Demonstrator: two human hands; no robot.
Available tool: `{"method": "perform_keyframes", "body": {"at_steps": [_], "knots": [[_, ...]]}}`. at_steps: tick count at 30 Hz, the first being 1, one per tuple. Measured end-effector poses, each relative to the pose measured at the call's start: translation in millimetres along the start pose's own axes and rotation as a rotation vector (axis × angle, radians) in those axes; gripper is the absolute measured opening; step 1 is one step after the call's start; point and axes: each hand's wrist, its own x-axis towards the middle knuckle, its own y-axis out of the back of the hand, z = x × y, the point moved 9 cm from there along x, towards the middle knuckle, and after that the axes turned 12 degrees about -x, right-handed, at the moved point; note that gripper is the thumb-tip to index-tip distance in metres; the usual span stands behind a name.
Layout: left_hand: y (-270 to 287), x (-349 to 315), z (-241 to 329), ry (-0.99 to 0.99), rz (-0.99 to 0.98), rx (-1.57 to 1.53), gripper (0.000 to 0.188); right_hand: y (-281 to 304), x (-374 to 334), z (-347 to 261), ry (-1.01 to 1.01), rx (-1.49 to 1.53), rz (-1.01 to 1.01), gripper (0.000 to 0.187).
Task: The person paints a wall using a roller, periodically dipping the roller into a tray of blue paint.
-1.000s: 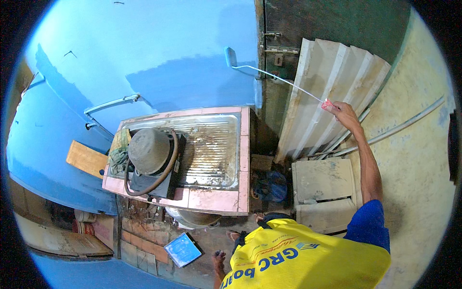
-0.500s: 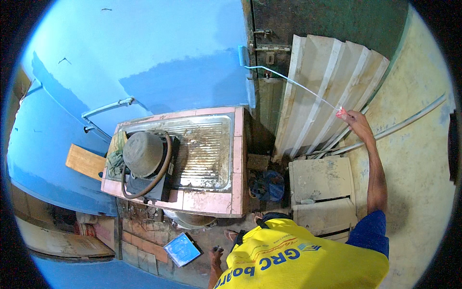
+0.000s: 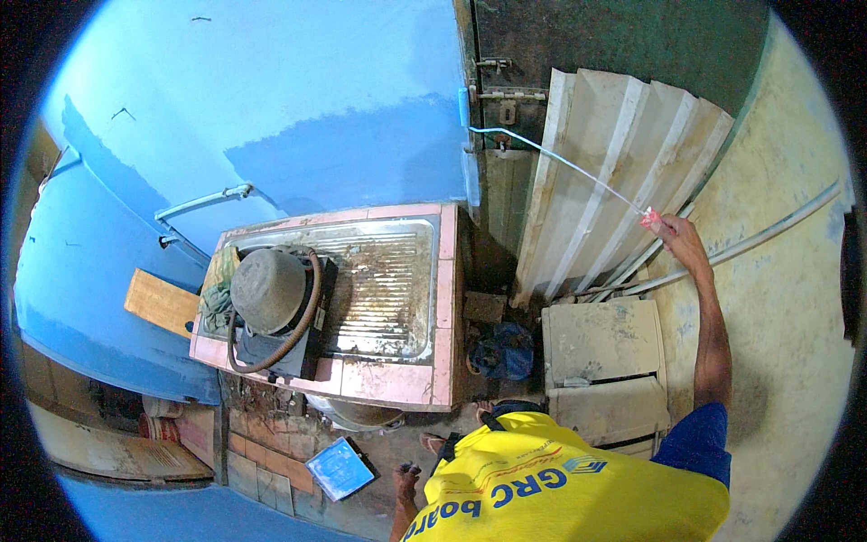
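My right hand (image 3: pixel 675 237), arm stretched out to the right, is closed around the pink-red handle of a paint roller (image 3: pixel 578 164). The roller's thin, bent rod reaches left past the corrugated sheet. Its blue roller head (image 3: pixel 464 107) stands upright at the right edge of the blue wall (image 3: pixel 361 149), beside the door frame. A darker blue painted band covers the lower wall under a lighter, ragged-edged area. Low by my body, my left hand (image 3: pixel 406 481) hangs with fingers curled; what they hold, if anything, is too small to make out. A blue paint tray (image 3: pixel 340 469) lies on the floor near it.
A pink-tiled counter with a dirty metal sink top (image 3: pixel 384 280) carries a grey pot (image 3: pixel 269 291) on a dark appliance with a hose. Corrugated sheets (image 3: pixel 623 172) lean against the dark green door (image 3: pixel 632 36). Beige drawers (image 3: pixel 605 343) and a dark blue bag (image 3: pixel 503 350) stand below.
The roller head has shifted slightly right and down, to the wall's edge. My right hand has moved a little right and down with the handle. My left hand has barely moved.
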Motion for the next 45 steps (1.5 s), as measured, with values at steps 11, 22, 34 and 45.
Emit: {"method": "perform_keyframes", "body": {"at_steps": [11,22,34,45], "knots": [[-3.7,-5.5,17.3,-0.083,0.026,0.028,0.029,-31.5,2.9,-94.1,0.076,-0.012,-0.043,0.049],[54.8,-24.3,-23.2,0.075,0.185,0.028,0.032,-82.3,12.8,-263.1,0.275,0.005,-0.01,0.053],[118.2,-9.8,-55.6,0.095,0.227,-0.119,0.035,-179.3,55.7,-432.4,0.334,-0.106,-0.06,0.066],[168.3,-21.7,-36.2,0.026,0.363,-0.147,0.028,-253.8,81.1,-606.6,0.45,-0.105,-0.075,0.063]]}}
